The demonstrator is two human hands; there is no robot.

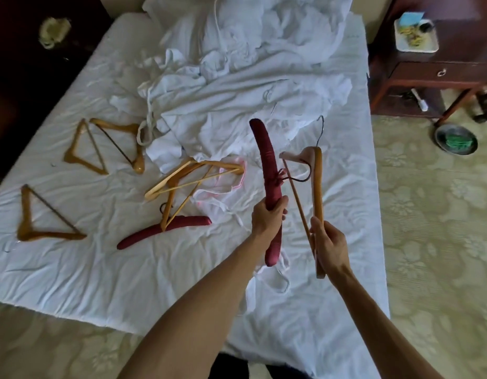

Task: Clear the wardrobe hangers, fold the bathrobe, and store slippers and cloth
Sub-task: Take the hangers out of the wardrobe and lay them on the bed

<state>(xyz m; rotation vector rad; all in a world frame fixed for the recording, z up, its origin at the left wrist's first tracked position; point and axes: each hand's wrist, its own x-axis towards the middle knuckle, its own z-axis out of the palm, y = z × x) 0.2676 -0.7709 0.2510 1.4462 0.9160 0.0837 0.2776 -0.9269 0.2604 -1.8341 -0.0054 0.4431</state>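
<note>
My left hand [268, 217] grips a red padded hanger [265, 157] upright above the bed [73, 269]. My right hand [329, 243] holds a wooden hanger [317, 184] upright beside it, its metal hook pointing away from me. The two hangers are close together, their hooks near each other. A crumpled white bathrobe [223, 105] lies across the middle of the bed. Another red padded hanger [166, 231] lies on the sheet under pale wooden hangers [187, 179]. Further wooden hangers [105, 144] [37, 214] lie to the left.
A heap of white bedding [258, 26] fills the bed's far end. A dark wooden nightstand [433, 67] with a white tray [416, 36] stands at the right. A metal bowl [455, 139] sits on the patterned carpet [439, 214]. Dark furniture stands at the far left.
</note>
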